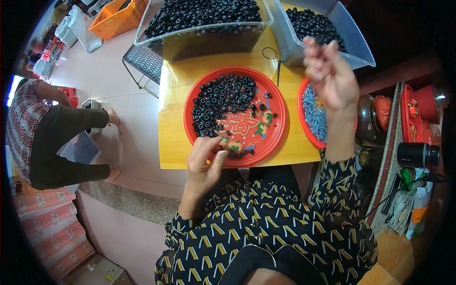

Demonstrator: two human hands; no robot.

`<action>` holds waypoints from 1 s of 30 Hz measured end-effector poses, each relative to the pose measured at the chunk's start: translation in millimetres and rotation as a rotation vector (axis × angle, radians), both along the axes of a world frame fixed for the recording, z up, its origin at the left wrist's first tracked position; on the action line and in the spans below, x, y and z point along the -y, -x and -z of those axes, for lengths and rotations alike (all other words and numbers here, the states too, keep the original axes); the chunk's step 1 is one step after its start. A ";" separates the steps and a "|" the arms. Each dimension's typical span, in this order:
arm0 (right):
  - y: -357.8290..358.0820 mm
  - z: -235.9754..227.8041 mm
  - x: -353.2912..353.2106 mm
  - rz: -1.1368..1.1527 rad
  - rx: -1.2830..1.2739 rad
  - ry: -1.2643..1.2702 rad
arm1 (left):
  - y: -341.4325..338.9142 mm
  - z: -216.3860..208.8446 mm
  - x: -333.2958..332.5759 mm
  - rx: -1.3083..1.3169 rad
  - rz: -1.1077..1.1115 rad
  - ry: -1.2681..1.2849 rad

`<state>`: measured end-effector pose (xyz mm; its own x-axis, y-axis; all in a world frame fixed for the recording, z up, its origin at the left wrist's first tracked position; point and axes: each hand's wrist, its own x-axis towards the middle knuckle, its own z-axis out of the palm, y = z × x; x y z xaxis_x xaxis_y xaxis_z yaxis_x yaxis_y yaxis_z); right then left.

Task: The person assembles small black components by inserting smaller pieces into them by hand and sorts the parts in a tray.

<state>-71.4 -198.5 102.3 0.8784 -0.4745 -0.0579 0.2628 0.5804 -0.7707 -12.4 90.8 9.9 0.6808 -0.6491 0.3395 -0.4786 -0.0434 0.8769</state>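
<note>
My left hand (pixel 205 159) is closed, thumb and fingers bent together over the near left rim of a round red tray (pixel 278 142). Whatever its fingertips hold is too small to make out. Many black round hollow pieces (pixel 218 97) fill the tray's far and left part, with a few loose ones near the right and front. Raised and blurred, my right hand (pixel 331 76) is beside the near wall of the right clear bin (pixel 354 47). Something dark shows between its fingertips; I cannot tell whether it is held. Below it, a second red tray (pixel 301 111) holds small bluish-grey bits (pixel 314 116).
A large clear bin (pixel 204 45) of black pieces stands at the yellow table's (pixel 173 114) far edge. A thin ring (pixel 269 52) and a dark stick (pixel 279 73) lie between bins and trays. At left, another person (pixel 61 137) bends near a metal-mesh stool (pixel 142 61). A shelf is at right.
</note>
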 end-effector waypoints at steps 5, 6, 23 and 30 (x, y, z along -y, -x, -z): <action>9.9 19.6 -13.4 0.064 -0.246 0.484 | -10.9 1.3 -0.9 0.219 -0.016 -0.123; 15.2 31.9 -28.6 0.035 -0.318 0.631 | -12.6 3.9 1.3 0.216 -0.018 -0.122; 27.4 76.6 -72.8 -0.077 -0.438 1.980 | -30.0 11.1 17.4 0.416 -0.024 -0.232; 9.0 94.5 -86.2 -0.049 -0.380 1.965 | -32.0 8.2 30.2 0.421 -0.029 -0.205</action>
